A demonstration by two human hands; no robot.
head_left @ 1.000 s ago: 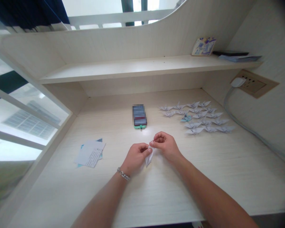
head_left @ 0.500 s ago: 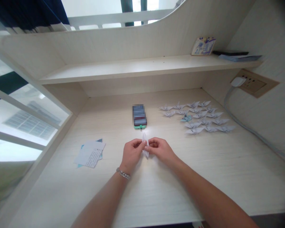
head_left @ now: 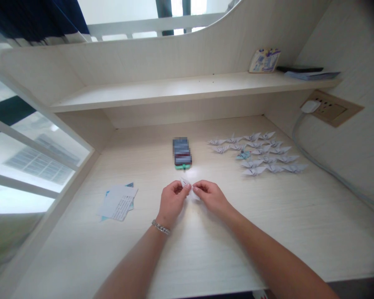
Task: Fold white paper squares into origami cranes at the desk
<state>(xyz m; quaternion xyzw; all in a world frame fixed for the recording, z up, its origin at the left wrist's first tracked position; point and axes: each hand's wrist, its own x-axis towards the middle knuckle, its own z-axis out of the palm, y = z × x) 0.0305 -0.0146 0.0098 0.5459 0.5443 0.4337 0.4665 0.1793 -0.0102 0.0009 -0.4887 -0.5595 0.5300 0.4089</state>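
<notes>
Between my two hands, over the middle of the desk, is a small folded white paper (head_left: pixel 184 182), partly hidden by the fingers. My left hand (head_left: pixel 173 198), with a chain bracelet (head_left: pixel 161 227) at the wrist, pinches it from the left with thumb and fingers. From the other side my right hand (head_left: pixel 212 196) pinches it near its middle. To the right lie several rows of white folded paper cranes (head_left: pixel 253 171), and among them a light blue crane (head_left: pixel 243 155).
A phone (head_left: pixel 182 150) with a green lower edge lies beyond my hands. Overlapping paper sheets (head_left: pixel 116 201), one with writing, lie at the left. A cable (head_left: pixel 324 168) runs from a wall socket (head_left: pixel 333 109) down the right side. A shelf (head_left: pixel 162 91) spans the back.
The folded paper has turned between my fingers: its upright points now lean left, and a white part spreads out to the lower right. Both hands stay at nearly the same spot.
</notes>
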